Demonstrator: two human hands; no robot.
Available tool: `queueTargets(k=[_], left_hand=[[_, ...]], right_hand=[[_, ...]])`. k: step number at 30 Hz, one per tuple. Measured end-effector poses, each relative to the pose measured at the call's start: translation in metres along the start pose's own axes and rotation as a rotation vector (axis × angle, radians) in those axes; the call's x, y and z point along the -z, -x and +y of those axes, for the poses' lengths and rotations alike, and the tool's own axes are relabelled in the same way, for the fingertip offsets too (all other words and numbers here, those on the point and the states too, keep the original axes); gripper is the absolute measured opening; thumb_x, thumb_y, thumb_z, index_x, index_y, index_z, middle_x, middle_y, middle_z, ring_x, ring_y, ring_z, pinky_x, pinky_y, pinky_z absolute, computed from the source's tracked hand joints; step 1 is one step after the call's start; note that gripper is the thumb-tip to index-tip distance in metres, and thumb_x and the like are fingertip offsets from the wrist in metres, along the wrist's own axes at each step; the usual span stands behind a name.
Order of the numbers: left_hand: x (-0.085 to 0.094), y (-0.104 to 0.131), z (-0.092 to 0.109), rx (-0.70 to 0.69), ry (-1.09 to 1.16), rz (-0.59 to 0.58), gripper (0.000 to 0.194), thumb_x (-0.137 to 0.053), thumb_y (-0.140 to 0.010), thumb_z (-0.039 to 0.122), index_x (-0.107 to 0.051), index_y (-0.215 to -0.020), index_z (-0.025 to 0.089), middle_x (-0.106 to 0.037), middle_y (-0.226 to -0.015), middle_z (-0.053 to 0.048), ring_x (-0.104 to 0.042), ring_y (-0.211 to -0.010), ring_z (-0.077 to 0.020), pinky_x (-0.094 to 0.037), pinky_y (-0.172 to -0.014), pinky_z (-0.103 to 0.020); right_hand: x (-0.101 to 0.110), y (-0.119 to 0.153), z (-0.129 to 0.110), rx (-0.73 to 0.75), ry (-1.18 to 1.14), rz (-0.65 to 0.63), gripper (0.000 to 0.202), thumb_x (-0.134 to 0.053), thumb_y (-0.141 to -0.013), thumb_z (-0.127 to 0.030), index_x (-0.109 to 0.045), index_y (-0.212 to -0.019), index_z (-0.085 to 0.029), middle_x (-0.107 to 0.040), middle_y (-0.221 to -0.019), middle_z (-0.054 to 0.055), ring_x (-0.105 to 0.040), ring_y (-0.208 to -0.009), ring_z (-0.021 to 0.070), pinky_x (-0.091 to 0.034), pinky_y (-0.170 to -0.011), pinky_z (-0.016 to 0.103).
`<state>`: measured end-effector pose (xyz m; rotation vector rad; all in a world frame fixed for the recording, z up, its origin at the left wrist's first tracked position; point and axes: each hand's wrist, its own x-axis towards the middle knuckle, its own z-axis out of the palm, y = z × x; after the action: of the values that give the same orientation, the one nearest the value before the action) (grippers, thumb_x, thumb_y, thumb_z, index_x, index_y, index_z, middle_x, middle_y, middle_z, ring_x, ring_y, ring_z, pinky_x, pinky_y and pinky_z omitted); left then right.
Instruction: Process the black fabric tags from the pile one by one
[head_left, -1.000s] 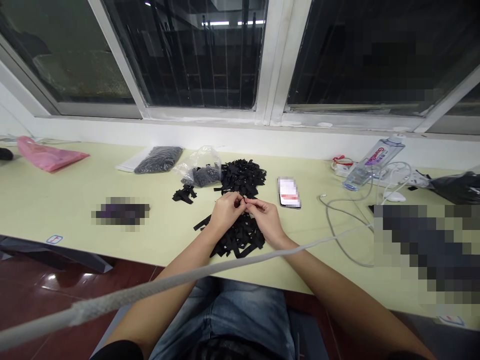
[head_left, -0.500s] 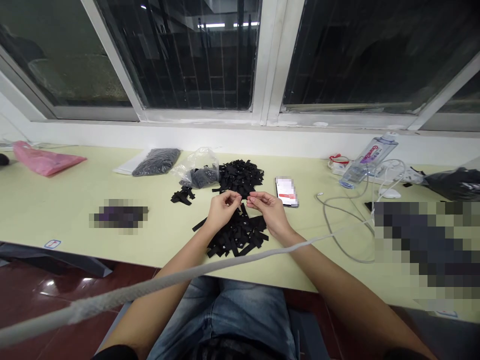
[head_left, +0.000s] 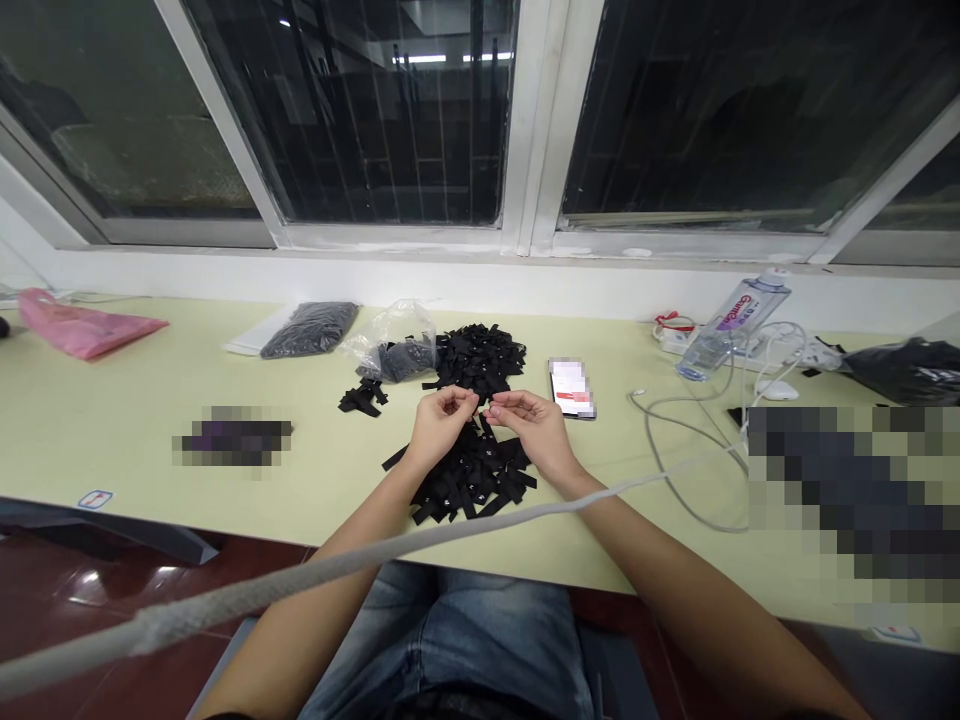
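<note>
My left hand [head_left: 444, 420] is closed in a pinch over the gap between two heaps of black strips; whatever its fingertips hold is too small to make out. Just to its right, my right hand [head_left: 534, 425] also has fingers and thumb pressed together, its tips close to the left ones. Beyond the hands lies the far heap of black strips [head_left: 484, 352], and the near heap of black strips [head_left: 476, 475] spreads below them, with small pale marks on it. A small group of black strips [head_left: 363, 397] sits to the left.
A clear bag [head_left: 405, 350] with dark pieces, a filled grey bag [head_left: 311, 330] and a pink bag [head_left: 86, 325] are on the left. A phone [head_left: 572, 388], a bottle [head_left: 733, 325] and cables [head_left: 660, 460] are on the right. A thick cord [head_left: 337, 565] crosses in front of my forearms.
My right hand's fingertips have shifted slightly left and stretched straighter. The whole view has shifted a little, and both hands stay over the heaps.
</note>
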<state>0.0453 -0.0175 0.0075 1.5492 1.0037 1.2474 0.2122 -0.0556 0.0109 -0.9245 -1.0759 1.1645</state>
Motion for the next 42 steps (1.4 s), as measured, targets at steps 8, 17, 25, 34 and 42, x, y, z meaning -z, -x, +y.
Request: queueTargets(k=[8,17,25,34,42], left_hand=[[-0.003,0.001,-0.002,0.010,0.056,-0.032,0.032,-0.073,-0.080,0.045,-0.071,-0.089,0.014,-0.067,-0.071,-0.003,-0.060,-0.064,-0.0134,-0.046,-0.062,-0.025],[-0.007,0.005,0.005,0.062,0.138,-0.116,0.031,-0.075,-0.079,0.043,-0.071,-0.088,0.013,-0.067,-0.070,-0.002,-0.059,-0.064,-0.0127,-0.047,-0.063,-0.025],[-0.008,0.006,0.008,0.107,0.199,-0.191,0.030,-0.076,-0.078,0.042,-0.073,-0.087,0.013,-0.068,-0.076,-0.004,-0.058,-0.065,-0.0124,-0.047,-0.063,-0.025],[-0.008,0.007,0.009,0.081,0.183,-0.173,0.032,-0.076,-0.078,0.044,-0.070,-0.085,0.014,-0.066,-0.070,-0.002,-0.059,-0.063,-0.0124,-0.048,-0.064,-0.025],[-0.005,0.005,0.006,0.044,0.146,-0.180,0.031,-0.074,-0.079,0.045,-0.071,-0.083,0.014,-0.067,-0.074,-0.004,-0.058,-0.064,-0.0122,-0.047,-0.063,-0.024]], right_hand=[[-0.001,0.000,-0.007,-0.005,0.033,0.031,0.036,-0.086,-0.065,-0.044,-0.070,-0.085,-0.018,-0.072,-0.088,0.004,-0.073,-0.087,0.0222,-0.061,-0.089,0.040],[0.002,-0.001,-0.002,0.052,0.073,0.058,0.032,-0.083,-0.072,-0.041,-0.071,-0.092,-0.019,-0.072,-0.094,0.005,-0.066,-0.078,0.0158,-0.059,-0.076,0.032],[-0.001,-0.001,-0.004,0.076,0.071,0.057,0.033,-0.084,-0.069,-0.041,-0.070,-0.089,-0.019,-0.071,-0.090,0.005,-0.064,-0.072,0.0153,-0.058,-0.075,0.034],[0.002,-0.001,-0.001,-0.085,-0.035,0.073,0.042,-0.087,-0.064,-0.040,-0.067,-0.095,-0.019,-0.068,-0.092,0.003,-0.066,-0.078,0.0145,-0.059,-0.072,0.030],[0.003,0.002,-0.004,-0.172,0.046,-0.090,0.038,-0.077,-0.075,-0.051,-0.073,-0.091,-0.017,-0.072,-0.088,0.006,-0.069,-0.084,0.0181,-0.058,-0.072,0.028]])
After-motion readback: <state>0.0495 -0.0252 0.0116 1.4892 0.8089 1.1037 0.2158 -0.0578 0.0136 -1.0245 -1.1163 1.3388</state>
